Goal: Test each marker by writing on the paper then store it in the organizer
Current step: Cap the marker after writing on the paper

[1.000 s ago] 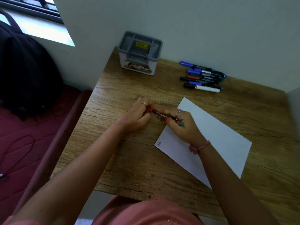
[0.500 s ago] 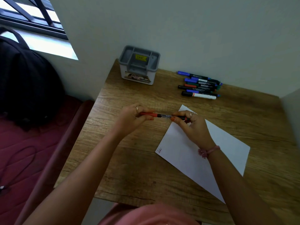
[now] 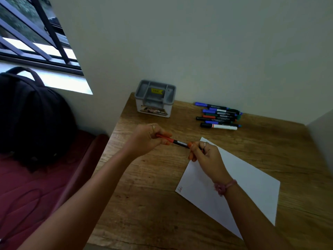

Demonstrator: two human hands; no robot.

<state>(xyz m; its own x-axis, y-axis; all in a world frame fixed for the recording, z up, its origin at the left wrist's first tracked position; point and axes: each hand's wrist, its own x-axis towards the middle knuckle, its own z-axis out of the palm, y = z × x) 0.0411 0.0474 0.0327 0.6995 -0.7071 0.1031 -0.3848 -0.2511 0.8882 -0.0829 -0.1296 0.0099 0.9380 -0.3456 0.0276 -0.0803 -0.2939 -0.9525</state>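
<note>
Red marker (image 3: 180,142) lying left-right, left hand (image 3: 146,139) gripping cap, right hand (image 3: 205,156) gripping barrel

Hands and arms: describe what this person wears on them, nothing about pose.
Both forearms are bare, with no sleeves reaching them. The left hand has a ring on one finger. The right hand also has a ring, and a pink scrunchie-like band circles its wrist. Fingernails look orange.

The table (image 3: 144,204) is matt, grained wood; the paper (image 3: 252,186) is smooth and white. The organizer (image 3: 155,99) looks like grey plastic — as do the markers (image 3: 219,116), slightly glossy.
</note>
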